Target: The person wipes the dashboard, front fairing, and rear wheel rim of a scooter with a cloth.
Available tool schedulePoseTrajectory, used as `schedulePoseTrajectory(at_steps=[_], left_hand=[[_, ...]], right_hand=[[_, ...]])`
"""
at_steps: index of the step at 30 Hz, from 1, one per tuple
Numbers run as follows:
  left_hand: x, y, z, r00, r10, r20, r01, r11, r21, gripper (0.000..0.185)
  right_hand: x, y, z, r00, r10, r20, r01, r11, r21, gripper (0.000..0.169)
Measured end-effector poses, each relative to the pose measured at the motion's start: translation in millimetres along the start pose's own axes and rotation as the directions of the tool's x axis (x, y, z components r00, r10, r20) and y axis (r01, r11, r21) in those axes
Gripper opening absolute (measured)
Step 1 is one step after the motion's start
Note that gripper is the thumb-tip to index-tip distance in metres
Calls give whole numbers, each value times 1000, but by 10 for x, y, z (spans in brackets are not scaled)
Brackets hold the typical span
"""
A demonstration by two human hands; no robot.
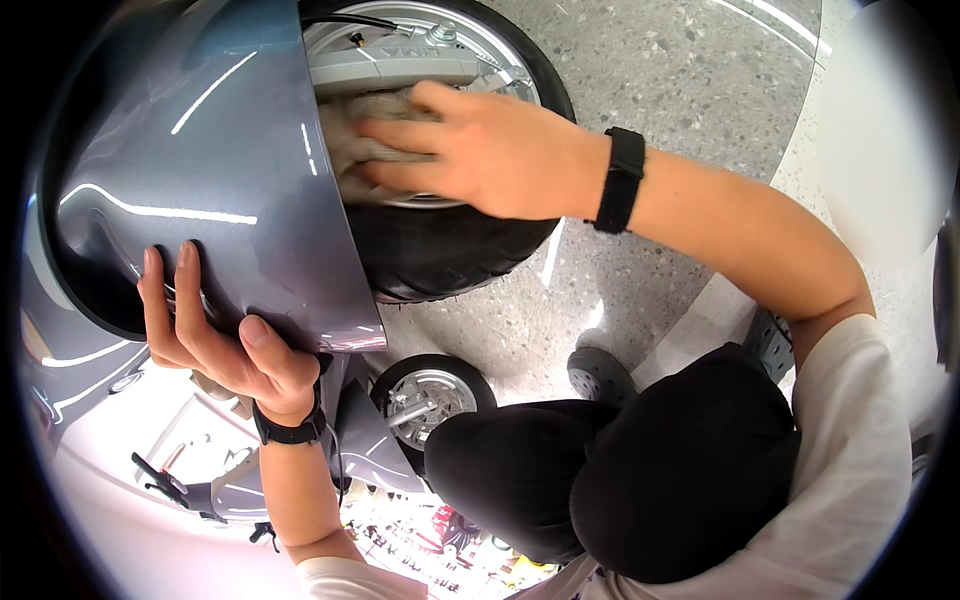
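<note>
A glossy grey body panel [247,165], apparently of a scooter, fills the upper left. My left hand [225,337] rests against its lower side, fingers spread and touching the surface. My right hand [480,154] reaches in past the panel's edge and holds a greyish-beige cloth [349,142]. The cloth and fingertips are blurred, and the cloth is partly hidden by the hand and the panel. Right behind the cloth is a wheel with a black rubber tyre [450,244], its silver rim and a silver swingarm [397,69] showing above my hand.
Another small wheel [431,401] stands beside my bent black-trousered knees [675,480]. A handlebar with a black lever [161,480] is at the lower left. Grey clogs [600,373] are on the speckled floor [637,75]. A blurred white shape [885,142] appears at the right.
</note>
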State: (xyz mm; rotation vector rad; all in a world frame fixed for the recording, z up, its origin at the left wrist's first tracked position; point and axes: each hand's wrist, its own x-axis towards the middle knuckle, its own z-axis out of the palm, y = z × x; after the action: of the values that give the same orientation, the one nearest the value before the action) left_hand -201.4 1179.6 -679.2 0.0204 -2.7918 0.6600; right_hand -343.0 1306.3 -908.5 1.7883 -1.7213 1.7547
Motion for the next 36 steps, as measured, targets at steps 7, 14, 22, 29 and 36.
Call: schedulePoseTrajectory(at_steps=[7, 14, 22, 29, 36], left_hand=[[-28, -44, -7, 1000, 10, 19, -10, 1000, 23, 61], [-47, -59, 19, 1000, -2, -13, 1, 1000, -16, 61], [-1, -7, 19, 1000, 7, -6, -7, 1000, 2, 62], [-4, -6, 21, 999, -1, -32, 1, 1000, -8, 61], [-17, 8, 38, 999, -12, -51, 10, 999, -41, 61]], right_hand=[[-576, 105, -286, 854, 268, 446, -189, 958, -214, 32], [-94, -33, -146, 999, -34, -37, 24, 974, -227, 36], [-636, -76, -232, 942, 200, 269, -69, 901, -429, 29], [-40, -224, -77, 971, 238, 5, -237, 966, 99, 41], [-274, -11, -83, 919, 214, 332, -223, 975, -12, 36]])
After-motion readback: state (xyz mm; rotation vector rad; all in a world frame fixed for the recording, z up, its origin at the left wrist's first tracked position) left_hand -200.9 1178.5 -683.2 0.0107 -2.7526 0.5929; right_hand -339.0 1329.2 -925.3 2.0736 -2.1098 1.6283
